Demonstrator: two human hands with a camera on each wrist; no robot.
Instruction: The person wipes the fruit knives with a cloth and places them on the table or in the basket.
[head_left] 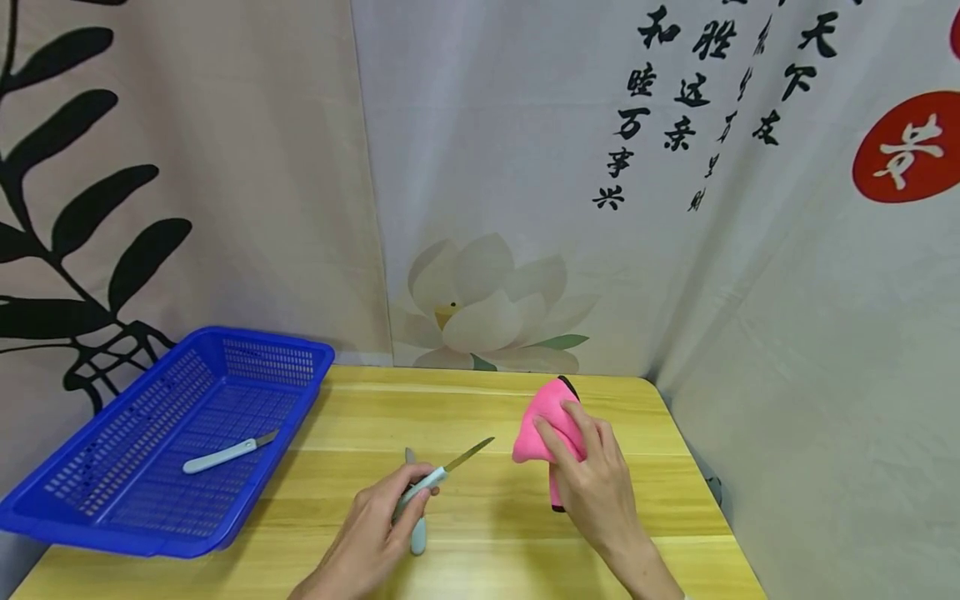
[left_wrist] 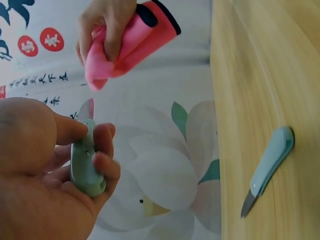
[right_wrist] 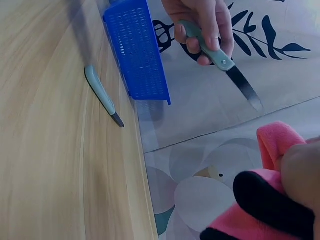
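Head view: left hand (head_left: pixel 372 518) grips knife (head_left: pixel 441 475) pointing diagonally forward-right, right hand (head_left: pixel 597 482) grips cloth (head_left: pixel 536 430).

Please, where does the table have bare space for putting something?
The table is bare at the back, between the blue basket and the pink cloth, and between right grip and right edge. The front middle is crowded: left grip, held knife, lying knife.

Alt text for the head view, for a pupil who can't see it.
A person's left hand holds a pale-handled knife, its blade pointing toward a pink cloth in the right hand. Another knife lies on the wooden table, a third in a blue basket.
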